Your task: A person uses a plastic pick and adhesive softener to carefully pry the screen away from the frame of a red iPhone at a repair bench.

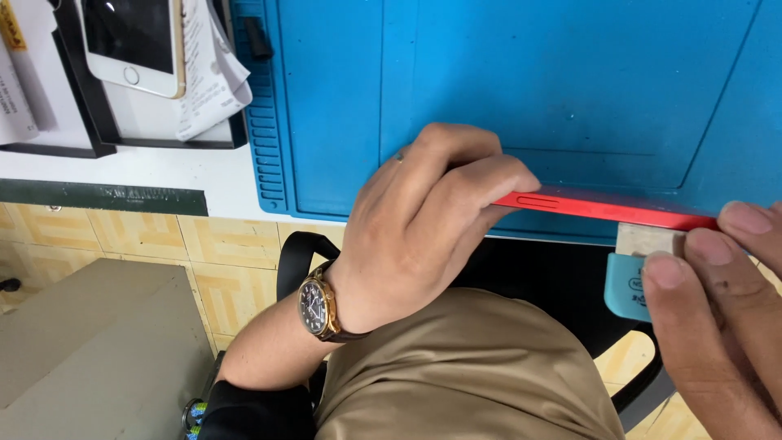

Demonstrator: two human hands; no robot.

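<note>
My left hand (pixel 423 220) grips one end of a red phone (pixel 603 208), held edge-on just in front of the blue work mat (pixel 521 90). A watch with a dark dial (pixel 316 308) sits on that wrist. At the lower right my right hand (pixel 721 310) pinches a light blue pry tool with a thin metal blade (pixel 639 269), pressed against the phone's underside near its other end. The blade tip meets the phone's edge; whether it is inside the seam I cannot tell.
A white and gold phone (pixel 134 41) lies with folded papers (pixel 208 69) in a black tray (pixel 90 134) at the top left of the white table (pixel 163 171). Below are my tan trousers (pixel 472 375), a black chair, tiled floor and a grey box (pixel 90 342).
</note>
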